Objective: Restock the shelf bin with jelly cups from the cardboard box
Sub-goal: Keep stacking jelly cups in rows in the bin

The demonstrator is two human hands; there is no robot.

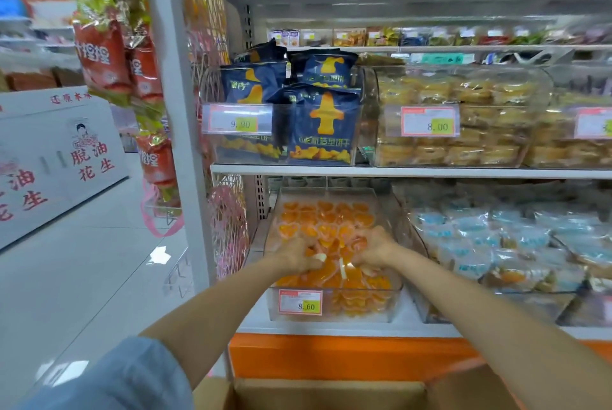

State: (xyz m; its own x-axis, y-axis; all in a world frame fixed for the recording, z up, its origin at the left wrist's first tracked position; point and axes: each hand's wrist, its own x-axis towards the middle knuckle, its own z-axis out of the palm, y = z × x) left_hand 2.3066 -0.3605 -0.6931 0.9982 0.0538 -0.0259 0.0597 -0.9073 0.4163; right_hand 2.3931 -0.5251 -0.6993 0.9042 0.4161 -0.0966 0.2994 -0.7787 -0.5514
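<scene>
Setting: a shop aisle, seen from head height, looking down at a low shelf.
Shelf bin (pixel 395 297): a clear plastic tub on the lowest shelf, straight ahead, with its lid raised at the far end.
Bin contents: orange jelly cups (pixel 326 220), heaped from the near wall to the far wall and piled highest at the near end.
Price tag (pixel 300 302): red and yellow, fixed to the bin's near wall at the left.
Left hand (pixel 299 257): reaches into the near half of the bin, fingers curled down round a clump of jelly cups.
Right hand (pixel 374 249): just right of the other hand, also in the bin; its fingers seem to clutch several cups, though blur softens the detail.
Cardboard box (pixel 331 394): open, at the near bottom edge below the forearms; only its far wall and flaps show, so its contents cannot be seen.
Bin to the right: pale blue packets (pixel 480 237) fill the neighbouring clear tub.
Shelf above, left: a clear tub of dark blue biscuit bags (pixel 323 131), some standing above its rim.
Shelf above, right: a lidded clear tub packed with yellow wrapped cakes (pixel 463 131).
Far left: red snack packs (pixel 106 58) hang in a strip beside the shelf's white post.
</scene>
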